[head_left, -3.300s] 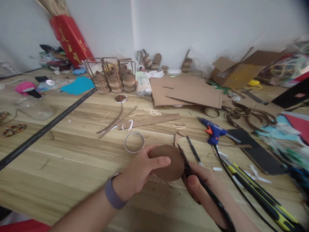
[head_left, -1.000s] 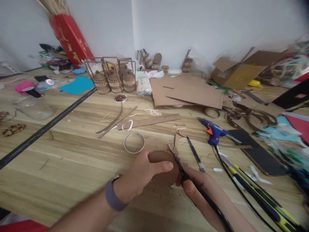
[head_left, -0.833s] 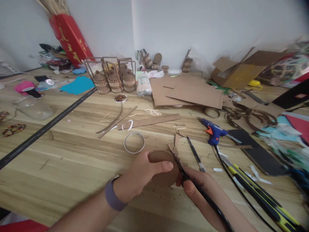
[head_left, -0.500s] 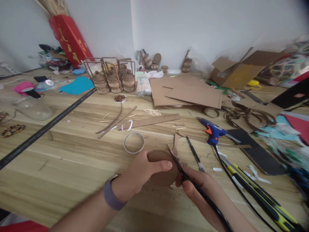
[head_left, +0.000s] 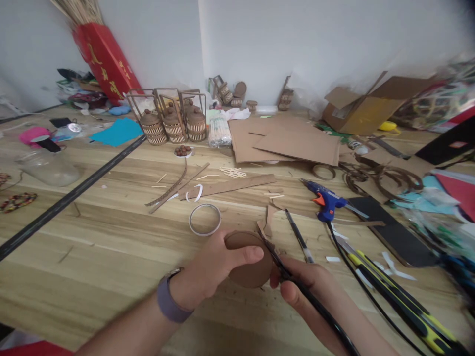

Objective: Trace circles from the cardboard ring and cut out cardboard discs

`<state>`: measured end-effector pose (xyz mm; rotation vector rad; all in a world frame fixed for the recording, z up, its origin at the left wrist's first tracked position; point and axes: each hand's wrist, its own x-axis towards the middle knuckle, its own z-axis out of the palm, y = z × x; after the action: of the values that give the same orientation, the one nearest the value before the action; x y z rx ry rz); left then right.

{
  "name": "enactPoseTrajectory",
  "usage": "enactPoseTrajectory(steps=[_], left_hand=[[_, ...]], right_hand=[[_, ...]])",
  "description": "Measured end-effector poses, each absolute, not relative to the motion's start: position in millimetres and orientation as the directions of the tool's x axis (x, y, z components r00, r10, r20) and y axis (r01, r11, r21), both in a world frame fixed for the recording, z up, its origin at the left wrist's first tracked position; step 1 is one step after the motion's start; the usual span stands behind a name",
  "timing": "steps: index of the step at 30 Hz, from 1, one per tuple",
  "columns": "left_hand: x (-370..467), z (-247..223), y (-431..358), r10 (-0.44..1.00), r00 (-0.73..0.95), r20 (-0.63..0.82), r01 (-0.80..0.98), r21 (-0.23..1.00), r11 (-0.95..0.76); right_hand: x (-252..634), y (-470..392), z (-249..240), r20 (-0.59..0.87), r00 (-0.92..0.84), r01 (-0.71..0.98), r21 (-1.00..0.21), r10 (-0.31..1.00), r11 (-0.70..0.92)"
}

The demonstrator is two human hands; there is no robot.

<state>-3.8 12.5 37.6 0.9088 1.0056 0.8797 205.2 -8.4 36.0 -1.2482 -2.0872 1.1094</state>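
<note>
A round brown cardboard disc (head_left: 249,274) is pinched in my left hand (head_left: 213,264), the thumb lying flat across its face. My right hand (head_left: 311,284) is closed around a dark, long-handled cutting tool (head_left: 284,269), whose narrow tip rests at the disc's upper right edge. A curled cardboard offcut (head_left: 268,220) stands out just beyond that tip. Left of and above the disc lies a white-edged ring (head_left: 205,219). To the right is a black pen (head_left: 299,236).
A blue glue gun (head_left: 327,200) with its cable and a yellow-black cutter (head_left: 401,301) lie at right, beside a dark phone-like slab (head_left: 397,230). Farther back are cardboard sheets (head_left: 285,141), small lidded baskets (head_left: 174,123) and an open box (head_left: 371,106). A glass jar (head_left: 48,165) lies at left.
The view has shifted very slightly. Both hands keep nearly the same pose, with the disc and the dark tool still held together.
</note>
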Motion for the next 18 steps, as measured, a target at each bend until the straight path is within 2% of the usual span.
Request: enactPoseTrajectory(steps=[6,18], left_hand=[[-2.6,41.8,11.0,0.905,0.279,-0.323,-0.173,0.91,0.378],[-3.1,39.6,11.0,0.894,0.346,-0.283,-0.176,0.917,0.359]], right_hand=[[203.2,-8.2,38.8,-0.135,-0.494,0.449,-0.886,0.859,0.119],[202.9,-7.5,41.4,-0.109,-0.558,0.396,-0.906,0.822,0.149]])
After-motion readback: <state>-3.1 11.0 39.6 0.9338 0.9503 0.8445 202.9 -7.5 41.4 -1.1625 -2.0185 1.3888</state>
